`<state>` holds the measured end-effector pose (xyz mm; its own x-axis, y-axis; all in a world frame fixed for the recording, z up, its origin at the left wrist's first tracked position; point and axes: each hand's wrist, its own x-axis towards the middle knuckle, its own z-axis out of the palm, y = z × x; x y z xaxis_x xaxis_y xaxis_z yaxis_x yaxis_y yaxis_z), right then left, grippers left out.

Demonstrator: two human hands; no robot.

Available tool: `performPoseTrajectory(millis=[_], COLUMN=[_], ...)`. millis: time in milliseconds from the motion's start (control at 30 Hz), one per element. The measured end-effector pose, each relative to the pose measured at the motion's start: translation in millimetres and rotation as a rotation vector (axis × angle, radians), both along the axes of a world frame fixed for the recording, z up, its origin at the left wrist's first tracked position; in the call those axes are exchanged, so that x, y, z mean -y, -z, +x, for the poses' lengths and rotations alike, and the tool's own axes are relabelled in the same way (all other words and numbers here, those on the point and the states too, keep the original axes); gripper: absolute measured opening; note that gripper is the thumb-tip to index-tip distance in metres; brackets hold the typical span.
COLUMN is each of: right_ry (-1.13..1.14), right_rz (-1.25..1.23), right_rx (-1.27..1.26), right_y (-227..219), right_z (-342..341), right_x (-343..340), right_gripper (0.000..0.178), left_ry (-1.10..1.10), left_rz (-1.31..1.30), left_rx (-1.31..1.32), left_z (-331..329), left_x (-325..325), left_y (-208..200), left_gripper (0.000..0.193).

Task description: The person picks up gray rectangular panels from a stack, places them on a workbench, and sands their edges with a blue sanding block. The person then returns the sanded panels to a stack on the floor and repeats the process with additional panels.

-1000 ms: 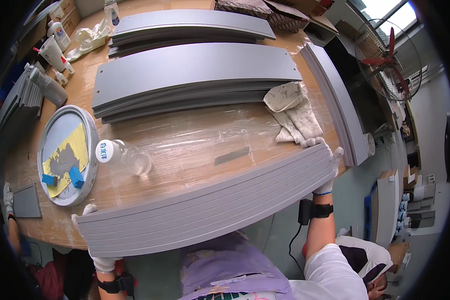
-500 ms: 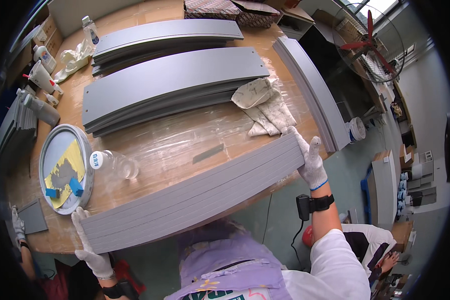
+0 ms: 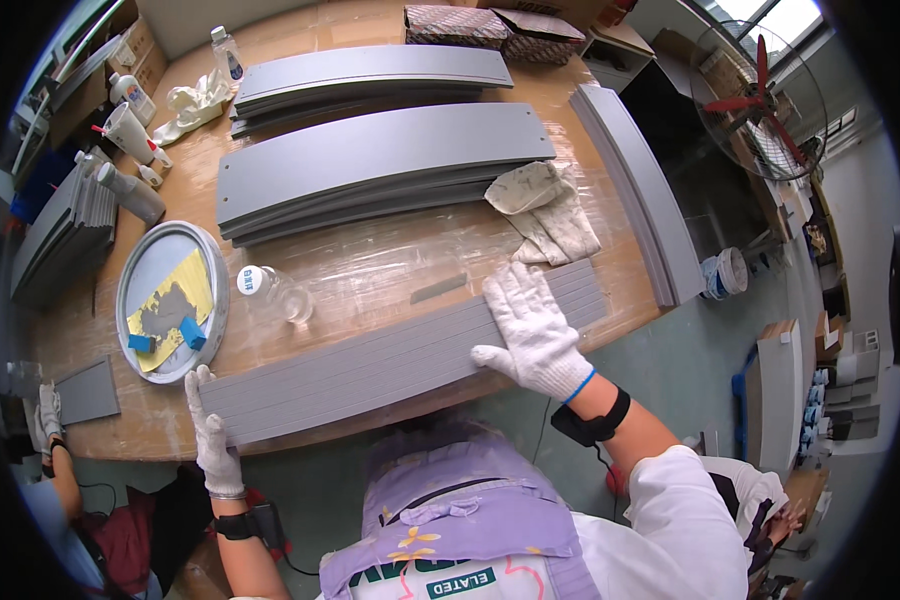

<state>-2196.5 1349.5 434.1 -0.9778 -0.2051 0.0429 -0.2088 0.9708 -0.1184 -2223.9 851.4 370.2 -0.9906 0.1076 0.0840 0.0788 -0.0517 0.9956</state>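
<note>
A long row of narrow grey boards, packed side by side with parallel seams showing, lies along the table's front edge. My gloved right hand rests palm down across the seams toward the right end, its fingers spread. At the left end, my gloved left hand is set against the boards' short side with its fingers stretched out. Behind the boards are a clear bottle with a white cap lying on its side and a round grey lid. On the lid sit a smeared yellow sheet and blue blocks.
Stacks of curved grey panels fill the table's far middle, a crumpled cloth at their right end. More long panels line the right edge. Bottles stand at left. Another person's gloved hand touches a grey plate.
My right hand has left the boards' right end and now lies flat on top, farther left. My left hand stays at the left end. The view has shifted.
</note>
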Motion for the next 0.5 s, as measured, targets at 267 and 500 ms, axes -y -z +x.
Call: performPoseTrajectory(millis=[267, 500], right_ry=[-0.546, -0.051], right_rz=[-0.344, -0.024], right_rx=[-0.003, 0.087], right_y=[-2, -22], right_z=[-34, -5], right_x=[177, -29], right_gripper=[0.094, 0.120], left_ry=[0.015, 0.004], left_rz=[-0.131, -0.396], left_rx=[0.029, 0.020], left_z=[1, -1], left_x=[7, 4], left_y=[-5, -23], left_gripper=[0.083, 0.083])
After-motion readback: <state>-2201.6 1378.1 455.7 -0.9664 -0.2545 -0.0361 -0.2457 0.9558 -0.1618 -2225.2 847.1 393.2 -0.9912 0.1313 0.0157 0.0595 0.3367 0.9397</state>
